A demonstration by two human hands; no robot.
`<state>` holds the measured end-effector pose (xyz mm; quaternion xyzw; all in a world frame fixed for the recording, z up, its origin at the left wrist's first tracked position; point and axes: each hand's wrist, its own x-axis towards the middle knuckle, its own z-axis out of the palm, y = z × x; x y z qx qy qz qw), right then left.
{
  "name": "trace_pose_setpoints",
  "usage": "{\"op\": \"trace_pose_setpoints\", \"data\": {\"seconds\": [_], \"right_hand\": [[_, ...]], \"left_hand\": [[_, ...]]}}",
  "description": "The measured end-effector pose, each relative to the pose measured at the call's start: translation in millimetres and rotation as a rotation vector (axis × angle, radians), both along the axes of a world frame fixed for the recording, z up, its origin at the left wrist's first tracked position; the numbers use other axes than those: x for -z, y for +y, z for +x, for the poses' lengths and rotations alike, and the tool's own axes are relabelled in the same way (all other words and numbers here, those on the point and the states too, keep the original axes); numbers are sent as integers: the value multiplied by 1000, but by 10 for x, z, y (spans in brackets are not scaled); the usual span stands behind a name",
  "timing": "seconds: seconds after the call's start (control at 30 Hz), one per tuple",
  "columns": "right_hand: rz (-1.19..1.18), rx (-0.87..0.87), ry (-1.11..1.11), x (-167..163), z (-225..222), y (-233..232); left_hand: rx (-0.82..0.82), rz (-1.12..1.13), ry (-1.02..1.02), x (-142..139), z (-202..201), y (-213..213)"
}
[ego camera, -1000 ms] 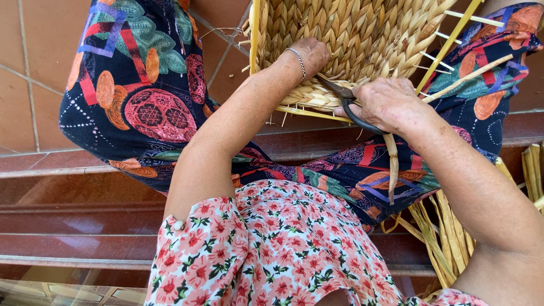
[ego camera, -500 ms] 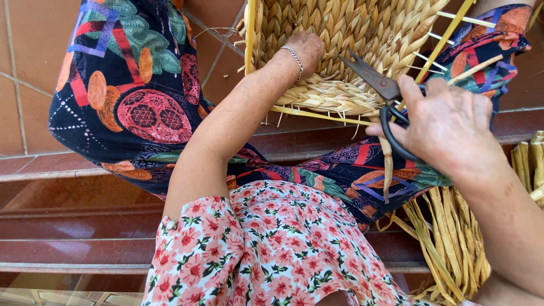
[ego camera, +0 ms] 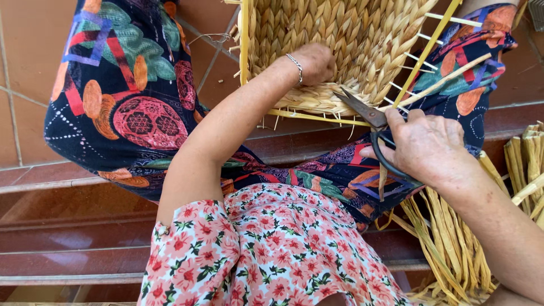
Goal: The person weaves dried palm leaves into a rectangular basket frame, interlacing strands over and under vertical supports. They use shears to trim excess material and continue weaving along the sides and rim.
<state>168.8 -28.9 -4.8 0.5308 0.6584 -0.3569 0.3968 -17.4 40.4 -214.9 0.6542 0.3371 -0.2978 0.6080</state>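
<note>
A woven straw basket point(ego camera: 345, 39) with yellow ribs rests on my lap at the top of the head view. My left hand point(ego camera: 314, 61), a thin bracelet on its wrist, presses against the basket's woven side. My right hand point(ego camera: 428, 144) grips dark scissors point(ego camera: 365, 113) by the black handles. The blades point up and left at the basket's lower rim, just beside a yellow strip point(ego camera: 317, 117) along that rim. A loose pale strand point(ego camera: 447, 76) runs diagonally over my right hand.
Dark patterned cloth point(ego camera: 130, 107) covers my knees, and a floral garment point(ego camera: 266, 249) fills the bottom centre. Loose bundles of straw point(ego camera: 453, 243) hang at the lower right. Red-brown tiled steps point(ego camera: 68, 226) lie below and to the left.
My right hand drew the scissors back from the rim to the right, then brought the blades down toward the rim's lower edge. The left hand stayed on the basket.
</note>
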Motion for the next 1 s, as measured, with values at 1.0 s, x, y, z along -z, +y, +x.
{"op": "trace_pose_setpoints", "data": {"seconds": [1.0], "right_hand": [[-58,66,-19,96,-91,83]], "left_hand": [[107,307,93,143,297,-75]]}}
